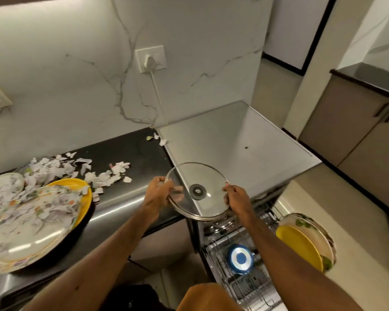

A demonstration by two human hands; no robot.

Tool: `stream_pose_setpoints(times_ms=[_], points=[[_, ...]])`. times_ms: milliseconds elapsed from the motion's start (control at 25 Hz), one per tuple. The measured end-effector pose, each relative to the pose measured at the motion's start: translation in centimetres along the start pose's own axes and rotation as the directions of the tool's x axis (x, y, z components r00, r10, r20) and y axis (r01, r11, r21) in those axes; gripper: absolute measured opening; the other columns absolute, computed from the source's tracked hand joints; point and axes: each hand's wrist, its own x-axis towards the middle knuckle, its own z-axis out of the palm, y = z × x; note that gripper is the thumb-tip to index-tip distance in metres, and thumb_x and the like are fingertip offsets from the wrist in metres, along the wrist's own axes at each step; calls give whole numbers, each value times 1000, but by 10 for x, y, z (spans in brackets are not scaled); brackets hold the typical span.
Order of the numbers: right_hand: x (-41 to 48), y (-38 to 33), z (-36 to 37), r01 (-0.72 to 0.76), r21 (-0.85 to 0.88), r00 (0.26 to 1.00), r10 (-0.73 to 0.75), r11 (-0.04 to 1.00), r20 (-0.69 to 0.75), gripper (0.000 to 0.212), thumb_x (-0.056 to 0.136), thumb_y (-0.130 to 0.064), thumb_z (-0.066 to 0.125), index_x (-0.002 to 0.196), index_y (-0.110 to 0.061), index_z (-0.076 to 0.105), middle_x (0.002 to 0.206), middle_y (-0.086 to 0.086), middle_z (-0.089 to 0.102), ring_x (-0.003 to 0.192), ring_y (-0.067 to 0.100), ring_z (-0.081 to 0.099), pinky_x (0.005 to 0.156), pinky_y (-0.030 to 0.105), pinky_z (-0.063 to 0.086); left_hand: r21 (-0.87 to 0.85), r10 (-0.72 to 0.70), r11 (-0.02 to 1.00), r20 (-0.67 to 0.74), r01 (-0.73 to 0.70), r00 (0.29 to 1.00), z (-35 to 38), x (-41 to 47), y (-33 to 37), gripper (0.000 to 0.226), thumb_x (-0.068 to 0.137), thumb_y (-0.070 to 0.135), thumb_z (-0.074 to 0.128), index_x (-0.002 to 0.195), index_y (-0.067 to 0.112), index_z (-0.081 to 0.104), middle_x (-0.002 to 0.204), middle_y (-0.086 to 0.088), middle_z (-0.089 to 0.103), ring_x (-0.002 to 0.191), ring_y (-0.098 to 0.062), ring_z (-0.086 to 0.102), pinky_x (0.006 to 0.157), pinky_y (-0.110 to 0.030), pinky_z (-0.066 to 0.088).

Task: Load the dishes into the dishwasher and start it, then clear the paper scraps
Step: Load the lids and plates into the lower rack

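Note:
A round glass lid (206, 176) with a steel rim and a dark centre knob hangs above the open dishwasher rack (238, 277). My left hand (158, 194) grips its left rim and my right hand (236, 197) grips its right rim. In the rack stand a yellow plate (298, 245) and a floral plate (310, 223) at the right, and a blue-and-white round piece (240, 258) in the middle. On the counter at the left, floral plates (29, 221) stacked over a yellow plate (76, 184) and a dark pan are strewn with paper scraps (61, 167).
The dark counter (133, 151) carries more scraps towards the dishwasher's steel top (234, 140). A white plug and cable (152, 63) run down the marble wall. Cabinets (357, 135) stand at the right across the floor.

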Motion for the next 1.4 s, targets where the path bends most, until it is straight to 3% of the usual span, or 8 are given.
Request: stream_pose_setpoints(times_ms=[160, 320, 600, 760, 960, 1120, 1200, 1400], points=[[-16, 48, -83, 42, 29, 993, -39, 999, -114, 36, 109, -39, 51, 96, -11, 70, 62, 1, 58, 55, 13, 53, 49, 25, 43, 311, -172, 947, 279, 81, 945, 67, -2, -13, 16, 96, 1, 56, 109, 4, 48, 95, -22, 77, 82, -40, 76, 70, -44, 64], [-33, 85, -149, -13, 26, 982, 18, 1000, -191, 33, 109, -37, 52, 91, -15, 70, 57, -6, 51, 51, 11, 45, 48, 27, 37, 716, -236, 672, 450, -190, 861, 113, 10, -32, 37, 79, 35, 69, 105, 10, 65, 94, -8, 79, 84, -26, 78, 86, -48, 63], [-65, 148, -210, -158, 25, 946, 159, 987, -283, 35, 109, -41, 49, 94, -17, 70, 58, 0, 50, 51, 14, 45, 50, 28, 37, 844, -343, 282, 532, -455, 774, 194, 6, -81, 22, 92, 33, 62, 93, 12, 70, 82, -2, 77, 69, -12, 75, 65, -27, 60], [-65, 178, -220, -271, 84, 885, 282, 959, -371, 36, 110, -36, 49, 98, -9, 69, 66, 7, 54, 57, 20, 49, 53, 32, 40, 787, -160, 14, 610, -617, 776, 232, 1, -128, 25, 95, 31, 61, 114, 15, 64, 114, -5, 67, 100, -21, 65, 88, -36, 57], [-26, 211, -218, -377, 33, 792, 340, 926, -507, 36, 111, -36, 45, 94, -12, 66, 83, 12, 66, 80, 31, 64, 77, 43, 55, 590, -294, 166, 795, -790, 531, 284, -14, -177, 35, 99, 47, 56, 125, 23, 58, 122, 1, 64, 109, -17, 60, 96, -42, 54], [29, 241, -210, -428, 10, 754, 363, 904, -548, 42, 110, -40, 44, 100, -6, 66, 88, 11, 65, 88, 33, 62, 77, 40, 49, 462, -353, -126, 806, -878, 475, 322, 17, -227, 65, 91, 16, 74, 142, 16, 34, 132, -15, 60, 118, -40, 61, 93, -54, 52], [55, 258, -205, -397, 150, 733, 411, 906, -542, 44, 106, -52, 48, 100, -12, 65, 89, 10, 67, 87, 30, 64, 78, 43, 53, 478, -353, -147, 792, -866, 498, 341, 42, -249, 76, 89, 3, 71, 149, 16, 27, 138, -19, 57, 123, -43, 58, 100, -56, 47], [114, 315, -184, -323, 519, 829, 501, 791, -247, 43, 100, -53, 62, 118, -15, 68, 106, 10, 74, 91, 25, 72, 77, 38, 61, 682, -209, 17, 717, -731, 665, 371, 128, -315, 33, 104, 15, 52, 133, 26, 41, 114, -7, 67, 96, -24, 69, 81, -38, 61]])
